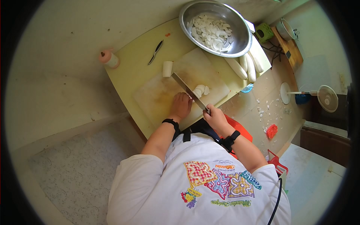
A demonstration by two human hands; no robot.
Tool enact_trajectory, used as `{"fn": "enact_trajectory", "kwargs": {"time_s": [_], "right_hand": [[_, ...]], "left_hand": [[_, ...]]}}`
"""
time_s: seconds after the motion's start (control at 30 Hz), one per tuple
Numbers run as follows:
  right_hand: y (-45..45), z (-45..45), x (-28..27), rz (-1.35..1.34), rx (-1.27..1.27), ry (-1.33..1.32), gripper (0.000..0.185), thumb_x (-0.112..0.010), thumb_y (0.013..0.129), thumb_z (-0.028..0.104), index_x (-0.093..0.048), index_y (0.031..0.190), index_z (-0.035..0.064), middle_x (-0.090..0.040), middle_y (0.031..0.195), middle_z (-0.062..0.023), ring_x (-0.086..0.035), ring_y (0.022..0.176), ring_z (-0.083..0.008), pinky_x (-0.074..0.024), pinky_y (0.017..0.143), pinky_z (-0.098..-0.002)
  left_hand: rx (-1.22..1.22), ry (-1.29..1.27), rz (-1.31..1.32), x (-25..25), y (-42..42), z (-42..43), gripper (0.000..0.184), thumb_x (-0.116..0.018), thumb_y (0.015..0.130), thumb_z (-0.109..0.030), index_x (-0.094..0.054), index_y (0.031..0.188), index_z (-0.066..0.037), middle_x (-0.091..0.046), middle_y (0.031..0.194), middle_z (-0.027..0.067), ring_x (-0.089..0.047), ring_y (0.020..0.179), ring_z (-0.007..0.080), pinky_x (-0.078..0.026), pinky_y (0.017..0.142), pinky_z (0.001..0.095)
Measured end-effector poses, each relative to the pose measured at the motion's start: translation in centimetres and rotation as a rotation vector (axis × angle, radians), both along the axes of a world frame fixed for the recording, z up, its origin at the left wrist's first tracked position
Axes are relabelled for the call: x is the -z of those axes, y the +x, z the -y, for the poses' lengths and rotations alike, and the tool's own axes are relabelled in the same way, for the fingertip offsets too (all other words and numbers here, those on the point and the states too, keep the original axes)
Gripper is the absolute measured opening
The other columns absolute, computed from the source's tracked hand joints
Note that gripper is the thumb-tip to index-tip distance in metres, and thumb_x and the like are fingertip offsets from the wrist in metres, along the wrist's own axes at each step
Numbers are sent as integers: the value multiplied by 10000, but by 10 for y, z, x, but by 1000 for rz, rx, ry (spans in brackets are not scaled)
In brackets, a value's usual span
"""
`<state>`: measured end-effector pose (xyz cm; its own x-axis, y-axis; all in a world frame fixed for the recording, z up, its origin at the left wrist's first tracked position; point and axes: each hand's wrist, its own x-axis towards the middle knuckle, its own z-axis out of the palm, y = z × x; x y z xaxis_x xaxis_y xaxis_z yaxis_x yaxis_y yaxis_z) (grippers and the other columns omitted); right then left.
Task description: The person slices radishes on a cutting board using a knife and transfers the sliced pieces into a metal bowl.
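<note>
My right hand [216, 117] is closed round the handle of a large knife [187, 90], whose blade slants up and left over the white cutting board [150, 95]. Close to the blade, on its left side, my left hand [182, 105] has its fingers bent together over a small white piece, mostly hidden. Several white slices [201, 90] lie just right of the blade. A short peeled white chunk [167, 69] stands by the knife's far tip, at the board's upper edge.
A metal bowl [240, 39] of white slices sits at the table's far right, with several long peeled white vegetables [236, 68] beside it. A peeler [155, 52] lies on the table [131, 50]. A pink-topped bottle [109, 59] stands at the left corner.
</note>
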<state>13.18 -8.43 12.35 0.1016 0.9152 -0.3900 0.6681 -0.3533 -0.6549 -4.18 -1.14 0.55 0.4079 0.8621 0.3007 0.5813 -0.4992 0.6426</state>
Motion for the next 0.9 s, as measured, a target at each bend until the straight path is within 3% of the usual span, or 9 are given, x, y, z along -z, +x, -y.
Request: {"fn": "enact_trajectory", "kwargs": {"time_s": [0.6,0.7,0.9], "right_hand": [[-3,-15,-9,37,-45,-81,205,-595,886,203,-575,934,4,-636,783,-262,-625,777,-450,-491,691,-485],[-4,-16,-6,52,-45,-76,206,-595,886,199,-575,938,1,-638,785,-264,-624,773,-450,-492,692,-483],[1,-15,-18,19,-31,-141,209,-598,883,191,-583,956,-4,-636,778,-262,-626,765,-443,-489,690,-479]], "left_hand": [[-5,1,-17,5,0,0,191,-654,868,-167,-572,965,-24,-612,970,142,-556,1005,347,-421,895,480],[-7,18,13,7,0,1,161,-664,850,-130,-567,927,-29,-603,937,174,-560,952,377,-434,853,485],[5,-67,-25,11,1,1,180,-670,858,-162,-585,950,-34,-617,972,142,-556,1011,351,-421,903,486]]}}
